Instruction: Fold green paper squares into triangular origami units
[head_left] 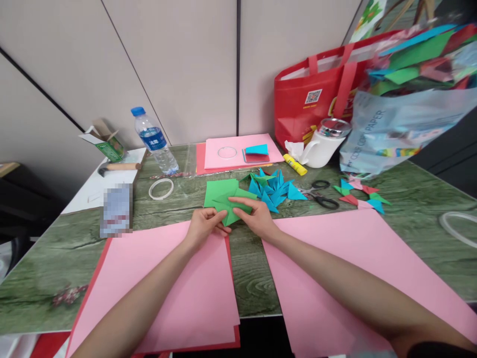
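Note:
A partly folded green paper [233, 215] is held between my two hands, above the middle of the table. My left hand [206, 223] pinches its lower left edge between thumb and fingers. With thumb and forefinger, my right hand [257, 216] grips its right side, the forefinger lying along a crease. Just behind it lies more green paper [216, 191], flat on the table. A pile of folded blue paper pieces [274, 191], with some green and red among them, sits beyond my right hand.
Large pink sheets [167, 283] lie under my left forearm, and more pink sheets [335, 268] under my right. Scissors [322, 194], a glue stick [295, 164], a white mug [322, 144], a water bottle [155, 141] and a hammer [119, 168] stand or lie around. A red bag [298, 109] is behind.

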A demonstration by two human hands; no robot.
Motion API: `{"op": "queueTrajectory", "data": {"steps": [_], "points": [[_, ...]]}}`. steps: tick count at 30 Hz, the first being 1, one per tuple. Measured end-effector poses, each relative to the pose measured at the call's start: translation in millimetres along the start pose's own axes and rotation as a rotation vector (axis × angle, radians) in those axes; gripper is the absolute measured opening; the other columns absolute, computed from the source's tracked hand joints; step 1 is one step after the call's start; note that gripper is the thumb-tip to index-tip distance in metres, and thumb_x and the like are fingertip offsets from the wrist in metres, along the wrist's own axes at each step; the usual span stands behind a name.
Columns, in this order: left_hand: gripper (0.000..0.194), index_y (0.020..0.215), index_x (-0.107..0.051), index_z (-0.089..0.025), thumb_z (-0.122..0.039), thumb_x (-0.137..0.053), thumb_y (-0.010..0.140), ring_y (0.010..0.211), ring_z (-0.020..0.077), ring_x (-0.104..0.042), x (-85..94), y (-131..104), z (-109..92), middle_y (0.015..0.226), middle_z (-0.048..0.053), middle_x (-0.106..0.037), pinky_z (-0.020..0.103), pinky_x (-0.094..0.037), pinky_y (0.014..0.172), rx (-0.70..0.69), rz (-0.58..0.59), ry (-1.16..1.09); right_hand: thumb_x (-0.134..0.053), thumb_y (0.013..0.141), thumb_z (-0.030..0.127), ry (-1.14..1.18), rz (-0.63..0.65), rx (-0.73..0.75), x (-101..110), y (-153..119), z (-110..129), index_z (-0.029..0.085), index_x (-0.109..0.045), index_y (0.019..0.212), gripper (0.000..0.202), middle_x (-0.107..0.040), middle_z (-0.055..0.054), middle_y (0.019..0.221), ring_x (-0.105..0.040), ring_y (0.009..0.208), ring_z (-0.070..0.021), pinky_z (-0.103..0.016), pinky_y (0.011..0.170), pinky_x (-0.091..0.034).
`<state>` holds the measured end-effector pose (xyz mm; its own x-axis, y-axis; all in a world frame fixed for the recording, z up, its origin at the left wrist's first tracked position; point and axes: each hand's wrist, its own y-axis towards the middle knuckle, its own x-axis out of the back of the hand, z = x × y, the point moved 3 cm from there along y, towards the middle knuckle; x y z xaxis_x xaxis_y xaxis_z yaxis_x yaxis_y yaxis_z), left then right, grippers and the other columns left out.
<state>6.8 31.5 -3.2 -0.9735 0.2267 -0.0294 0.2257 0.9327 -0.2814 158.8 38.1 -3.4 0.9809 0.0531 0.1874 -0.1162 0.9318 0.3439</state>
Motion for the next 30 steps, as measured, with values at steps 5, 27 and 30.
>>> {"op": "queueTrajectory", "data": {"steps": [5, 27, 30], "points": [[0.035, 0.056, -0.044, -0.014, -0.038, -0.067, 0.063, 0.053, 0.0216, -0.065, -1.2, -0.6, 0.4, 0.048, 0.005, -0.063, 0.025, -0.051, 0.044, 0.004, 0.002, -0.036, -0.056, 0.073, 0.022, 0.011, -0.014, -0.027, -0.7, -0.6, -1.8, 0.023, -0.066, 0.095, 0.024, -0.067, -0.001, 0.096, -0.060, 0.093, -0.0204, -0.036, 0.085, -0.046], [0.031, 0.060, -0.043, -0.015, -0.037, -0.064, 0.068, 0.057, 0.0223, -0.066, -6.2, -1.1, 4.6, 0.053, 0.009, -0.067, 0.034, -0.055, 0.059, 0.059, 0.043, -0.058, -0.063, 0.066, 0.022, -0.009, -0.061, -0.063, -1.2, -1.7, 2.2, 0.023, -0.065, 0.096, 0.031, -0.066, -0.001, 0.098, -0.058, 0.097, -0.0218, -0.037, 0.088, -0.044], [0.031, 0.060, -0.043, -0.015, -0.035, -0.064, 0.068, 0.058, 0.0229, -0.066, -6.7, -1.4, 3.9, 0.052, 0.009, -0.066, 0.033, -0.055, 0.058, 0.052, 0.040, -0.070, -0.064, 0.066, 0.022, 0.001, -0.061, -0.057, -1.1, -1.3, 1.3, 0.023, -0.065, 0.096, 0.030, -0.066, -0.001, 0.099, -0.059, 0.096, -0.0217, -0.038, 0.088, -0.044]]}}
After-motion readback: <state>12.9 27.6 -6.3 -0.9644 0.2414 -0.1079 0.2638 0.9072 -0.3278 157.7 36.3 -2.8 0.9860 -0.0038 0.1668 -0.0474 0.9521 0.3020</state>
